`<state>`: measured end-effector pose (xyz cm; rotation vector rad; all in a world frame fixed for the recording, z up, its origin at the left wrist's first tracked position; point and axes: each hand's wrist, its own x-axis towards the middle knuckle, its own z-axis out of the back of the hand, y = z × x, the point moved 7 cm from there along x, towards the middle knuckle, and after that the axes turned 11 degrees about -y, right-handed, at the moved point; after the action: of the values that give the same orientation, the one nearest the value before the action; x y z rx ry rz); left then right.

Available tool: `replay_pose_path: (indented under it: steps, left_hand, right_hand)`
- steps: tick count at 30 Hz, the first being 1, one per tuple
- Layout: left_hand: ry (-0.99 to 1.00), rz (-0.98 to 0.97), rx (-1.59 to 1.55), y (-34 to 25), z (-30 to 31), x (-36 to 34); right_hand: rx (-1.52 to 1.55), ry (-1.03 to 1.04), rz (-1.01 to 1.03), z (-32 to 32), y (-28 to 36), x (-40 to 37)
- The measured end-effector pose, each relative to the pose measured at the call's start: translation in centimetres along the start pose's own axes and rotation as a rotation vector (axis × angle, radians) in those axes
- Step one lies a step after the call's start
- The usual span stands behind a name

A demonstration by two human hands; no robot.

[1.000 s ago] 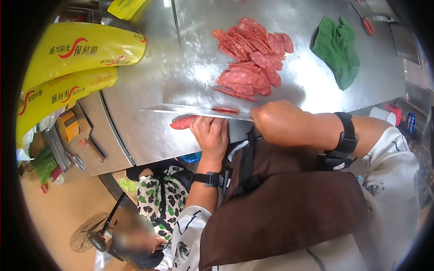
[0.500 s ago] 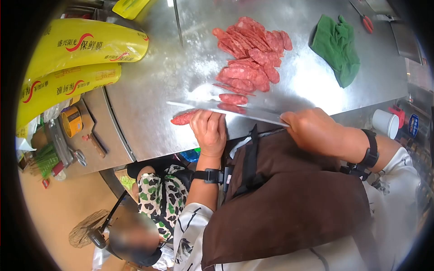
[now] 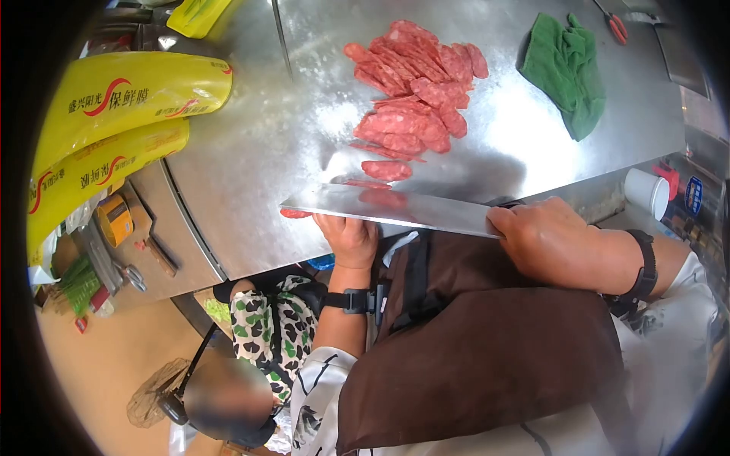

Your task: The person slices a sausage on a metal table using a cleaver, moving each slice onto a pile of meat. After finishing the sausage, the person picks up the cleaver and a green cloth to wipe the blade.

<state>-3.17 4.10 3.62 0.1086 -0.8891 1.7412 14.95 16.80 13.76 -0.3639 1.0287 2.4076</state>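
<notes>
My right hand (image 3: 544, 242) is wrapped around the handle of a kitchen knife, whose broad blade (image 3: 437, 213) reaches left across the steel tabletop. My left hand (image 3: 350, 239) is closed on a red sausage; its fingertips are behind the blade. Only one end of the sausage (image 3: 295, 213) shows, past the blade's tip. Just beyond the knife lies a single sausage slice (image 3: 386, 170), with another thin slice partly hidden at the blade's upper edge. Farther off, a heap of sausage slices (image 3: 414, 87) spreads over the metal.
A green cloth (image 3: 566, 76) lies at the far right, near red-handled scissors (image 3: 618, 29). Yellow cling-film packages (image 3: 129, 95) lie at the left. A white bucket (image 3: 646, 191) stands beyond the right edge. Below left, a person in patterned clothing (image 3: 262, 327) is close to the table.
The knife has come down toward me, and its blade now covers my left fingertips and more of the sausage. My right hand has moved slightly right and down. The view has shifted a little.
</notes>
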Motion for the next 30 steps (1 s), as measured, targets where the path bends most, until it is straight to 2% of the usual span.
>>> replay_pose_path:
  steps: [14,17,23,26,30]
  left_hand:
    - [-0.039,0.020,-0.016,0.2,-0.1,-0.1]
    - [-0.053,0.026,-0.022,0.2,-0.1,-0.1]
    - [-0.024,0.022,-0.007,-0.2,-0.1,0.4]
    - [-0.033,0.014,-0.008,-0.2,-0.1,0.6]
    - [-0.040,0.007,0.000,-0.2,0.0,0.7]
  right_hand:
    - [0.045,0.127,0.016,-0.9,-0.5,1.2]
    - [0.068,0.113,0.005,-1.0,-0.3,1.9]
    - [0.140,0.064,0.126,-2.5,0.6,5.2]
    - [0.144,0.031,0.130,-2.6,0.8,5.8]
    - [0.095,0.083,0.076,-2.3,0.6,4.8]
